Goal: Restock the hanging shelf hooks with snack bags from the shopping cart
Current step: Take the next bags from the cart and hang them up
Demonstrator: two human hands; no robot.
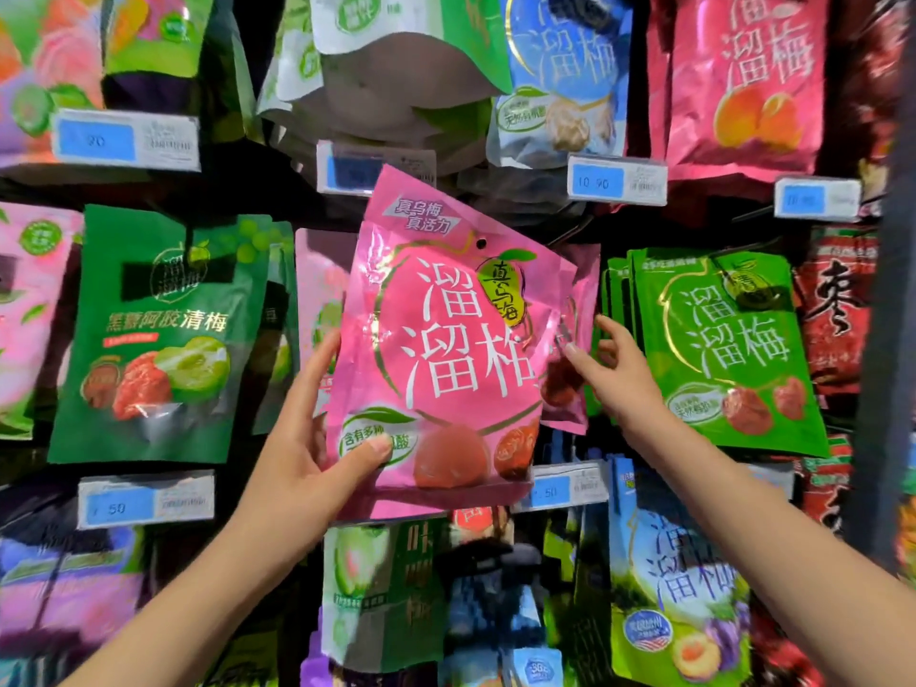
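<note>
Shelf wall (39, 190) w/ price tags (617, 181), left hand (297, 453) grip on pink bag (446, 349), right hand (619, 369) grip released

Two limbs are visible: the left forearm (198, 587) and the right forearm (753, 508). Both are bare along their whole visible length, from the frame edge to the wrist. The left hand (302, 438) and the right hand (619, 374) are likewise uncovered. The fingers (582, 361) are slender. The nails (382, 444) are trimmed short with rounded ends. Their finish appears plain, but blur at the fingertips leaves this uncertain.
</note>
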